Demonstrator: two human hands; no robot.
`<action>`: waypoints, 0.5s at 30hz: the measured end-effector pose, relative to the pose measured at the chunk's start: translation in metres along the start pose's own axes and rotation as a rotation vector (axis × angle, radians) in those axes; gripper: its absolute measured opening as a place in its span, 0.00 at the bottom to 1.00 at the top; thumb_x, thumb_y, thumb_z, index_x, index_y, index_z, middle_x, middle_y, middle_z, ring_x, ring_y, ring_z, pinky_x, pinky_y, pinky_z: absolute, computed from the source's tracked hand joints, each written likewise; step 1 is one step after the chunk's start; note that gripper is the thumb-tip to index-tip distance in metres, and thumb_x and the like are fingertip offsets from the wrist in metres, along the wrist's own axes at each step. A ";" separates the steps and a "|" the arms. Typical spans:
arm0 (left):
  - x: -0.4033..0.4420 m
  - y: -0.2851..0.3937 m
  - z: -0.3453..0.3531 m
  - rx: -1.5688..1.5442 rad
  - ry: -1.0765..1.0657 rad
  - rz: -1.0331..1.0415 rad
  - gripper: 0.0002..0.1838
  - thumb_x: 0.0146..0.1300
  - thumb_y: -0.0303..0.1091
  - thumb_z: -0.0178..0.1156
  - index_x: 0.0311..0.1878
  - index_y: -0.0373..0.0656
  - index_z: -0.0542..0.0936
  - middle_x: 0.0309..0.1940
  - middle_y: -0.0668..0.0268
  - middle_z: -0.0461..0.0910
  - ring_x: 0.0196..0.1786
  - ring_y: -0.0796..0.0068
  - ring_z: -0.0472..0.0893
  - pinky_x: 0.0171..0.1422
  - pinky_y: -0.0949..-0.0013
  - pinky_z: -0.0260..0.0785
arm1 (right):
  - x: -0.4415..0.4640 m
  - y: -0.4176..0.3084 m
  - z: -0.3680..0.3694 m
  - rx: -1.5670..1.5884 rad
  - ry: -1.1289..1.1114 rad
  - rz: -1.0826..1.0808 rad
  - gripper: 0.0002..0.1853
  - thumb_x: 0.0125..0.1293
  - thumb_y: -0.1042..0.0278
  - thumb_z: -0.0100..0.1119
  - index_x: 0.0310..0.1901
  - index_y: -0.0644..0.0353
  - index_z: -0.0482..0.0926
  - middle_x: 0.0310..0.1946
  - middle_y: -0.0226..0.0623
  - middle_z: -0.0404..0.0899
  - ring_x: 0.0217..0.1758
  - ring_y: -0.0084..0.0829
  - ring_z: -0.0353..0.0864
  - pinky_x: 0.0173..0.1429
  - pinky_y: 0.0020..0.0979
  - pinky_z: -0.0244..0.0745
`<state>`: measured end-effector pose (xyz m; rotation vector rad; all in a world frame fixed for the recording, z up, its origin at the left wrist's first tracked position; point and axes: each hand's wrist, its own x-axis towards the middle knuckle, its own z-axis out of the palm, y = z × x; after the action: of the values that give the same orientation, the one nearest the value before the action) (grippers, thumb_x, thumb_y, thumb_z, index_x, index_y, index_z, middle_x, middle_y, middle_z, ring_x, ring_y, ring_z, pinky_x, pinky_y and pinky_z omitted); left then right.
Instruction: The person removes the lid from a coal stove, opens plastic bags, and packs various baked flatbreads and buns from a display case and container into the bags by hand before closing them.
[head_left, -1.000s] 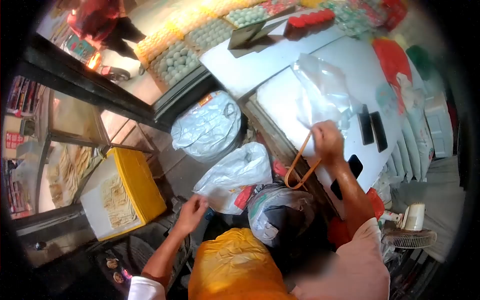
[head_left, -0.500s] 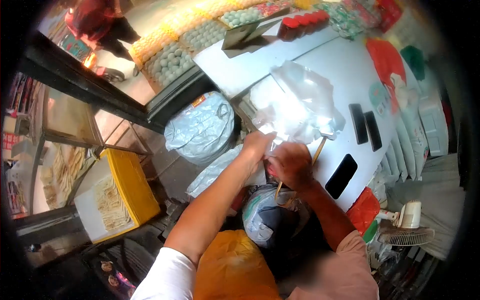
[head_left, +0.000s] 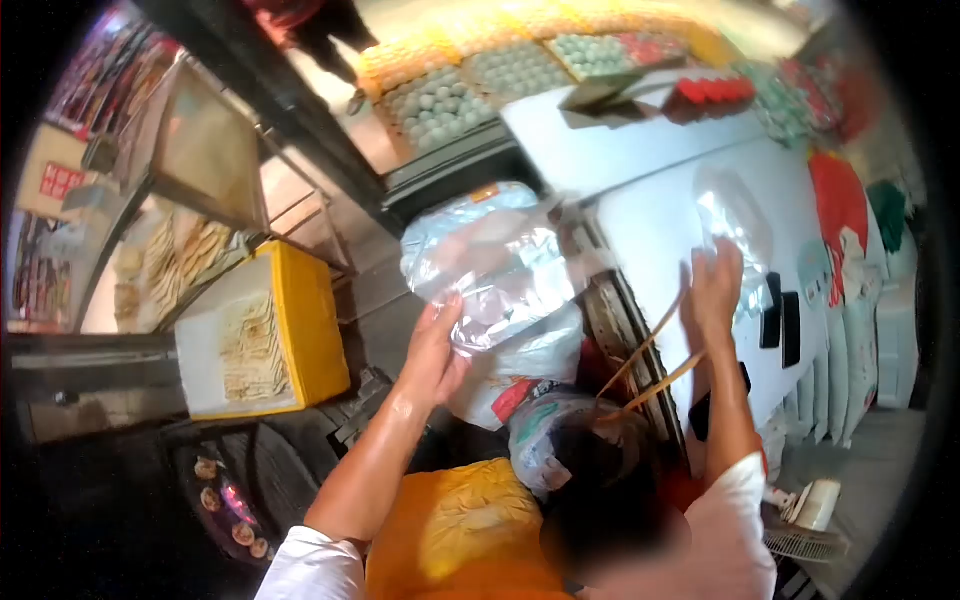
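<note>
My left hand (head_left: pixel 436 350) grips a clear plastic bag (head_left: pixel 505 285) that spreads out to the right over the white sacks. Over the white table (head_left: pixel 640 225), my right hand (head_left: pixel 716 285) is closed at the lower edge of another clear plastic piece (head_left: pixel 735 215). A tan strap (head_left: pixel 655 385) hangs in a loop beside and below my right hand; whether its fingers hold the strap too is unclear. Two dark phones (head_left: pixel 781 315) lie to the right of that hand. A third dark phone is partly hidden behind my right forearm.
Left stands a yellow-sided box (head_left: pixel 310 330) with flat dough-like pieces. Egg trays (head_left: pixel 440 110) line the back, near red-topped jars (head_left: pixel 710 95). A person's legs (head_left: pixel 335 40) show at top left. A small fan (head_left: pixel 805 530) sits lower right; an orange cloth (head_left: pixel 470 530) is below.
My hands have moved apart, the left one leftward with a clear bag, the right one to the right over the table with another clear piece. The view has shifted.
</note>
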<state>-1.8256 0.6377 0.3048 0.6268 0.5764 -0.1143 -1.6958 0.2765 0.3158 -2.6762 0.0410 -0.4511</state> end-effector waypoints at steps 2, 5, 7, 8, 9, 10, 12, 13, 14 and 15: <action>-0.018 0.010 -0.016 -0.056 -0.031 -0.005 0.20 0.76 0.34 0.53 0.67 0.41 0.66 0.61 0.57 0.76 0.62 0.62 0.79 0.70 0.55 0.73 | -0.049 -0.047 0.002 0.480 -0.266 0.278 0.14 0.67 0.64 0.60 0.46 0.67 0.80 0.45 0.44 0.82 0.50 0.39 0.81 0.55 0.38 0.76; -0.048 0.017 -0.030 -0.167 -0.101 0.027 0.20 0.76 0.33 0.51 0.68 0.42 0.65 0.65 0.56 0.73 0.65 0.61 0.76 0.72 0.54 0.70 | -0.160 -0.123 0.037 1.176 -0.762 0.332 0.18 0.74 0.55 0.53 0.51 0.62 0.80 0.47 0.41 0.83 0.51 0.34 0.81 0.55 0.36 0.76; -0.075 0.019 -0.051 -0.144 -0.082 0.020 0.22 0.76 0.33 0.51 0.70 0.44 0.64 0.66 0.57 0.72 0.67 0.61 0.75 0.72 0.53 0.69 | -0.203 -0.176 0.051 1.576 -0.914 0.565 0.23 0.79 0.49 0.46 0.58 0.61 0.77 0.52 0.43 0.81 0.55 0.35 0.80 0.59 0.40 0.75; -0.088 0.014 -0.071 -0.136 -0.047 -0.040 0.22 0.76 0.33 0.51 0.70 0.44 0.64 0.66 0.57 0.72 0.67 0.61 0.74 0.72 0.53 0.69 | -0.210 -0.206 0.051 1.769 -0.824 0.734 0.25 0.80 0.48 0.44 0.61 0.62 0.74 0.53 0.42 0.81 0.56 0.35 0.79 0.61 0.41 0.74; -0.099 0.006 -0.095 -0.136 -0.117 -0.026 0.22 0.76 0.34 0.50 0.70 0.44 0.64 0.65 0.57 0.73 0.66 0.61 0.75 0.71 0.54 0.69 | -0.207 -0.236 0.052 1.809 -0.632 1.003 0.25 0.80 0.50 0.45 0.63 0.65 0.71 0.52 0.39 0.80 0.55 0.35 0.80 0.61 0.41 0.75; -0.109 -0.002 -0.120 -0.137 -0.186 -0.012 0.22 0.76 0.34 0.50 0.70 0.44 0.64 0.64 0.57 0.74 0.65 0.62 0.75 0.70 0.54 0.70 | -0.207 -0.246 0.057 1.810 -0.656 0.940 0.20 0.77 0.58 0.50 0.60 0.66 0.73 0.51 0.39 0.81 0.53 0.34 0.81 0.59 0.38 0.77; -0.131 -0.013 -0.145 -0.196 -0.160 0.011 0.21 0.76 0.35 0.50 0.69 0.43 0.65 0.60 0.59 0.76 0.62 0.61 0.77 0.66 0.54 0.72 | -0.209 -0.268 0.055 1.661 -0.704 0.724 0.16 0.73 0.67 0.56 0.57 0.67 0.75 0.49 0.39 0.82 0.49 0.31 0.83 0.55 0.34 0.80; -0.144 -0.015 -0.149 -0.261 -0.076 0.012 0.20 0.76 0.36 0.50 0.67 0.43 0.67 0.58 0.60 0.77 0.61 0.61 0.78 0.64 0.54 0.73 | -0.213 -0.283 0.046 1.502 -0.729 0.569 0.16 0.73 0.68 0.58 0.57 0.67 0.76 0.48 0.39 0.82 0.47 0.28 0.83 0.52 0.32 0.80; -0.159 -0.022 -0.161 -0.281 -0.019 -0.071 0.20 0.76 0.37 0.50 0.67 0.43 0.67 0.58 0.60 0.78 0.60 0.61 0.79 0.63 0.54 0.74 | -0.221 -0.288 0.049 1.277 -0.672 0.560 0.14 0.70 0.69 0.62 0.53 0.66 0.78 0.43 0.35 0.83 0.39 0.24 0.82 0.44 0.27 0.79; -0.170 -0.032 -0.176 -0.299 0.029 -0.162 0.20 0.77 0.38 0.50 0.67 0.43 0.68 0.58 0.61 0.78 0.59 0.62 0.79 0.62 0.53 0.74 | -0.230 -0.285 0.054 1.265 -0.675 0.540 0.14 0.70 0.69 0.62 0.53 0.66 0.78 0.43 0.35 0.83 0.39 0.24 0.82 0.44 0.27 0.79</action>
<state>-2.0603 0.7027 0.2641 0.2920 0.6573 -0.1675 -1.9084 0.5800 0.3171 -1.3533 0.1932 0.4824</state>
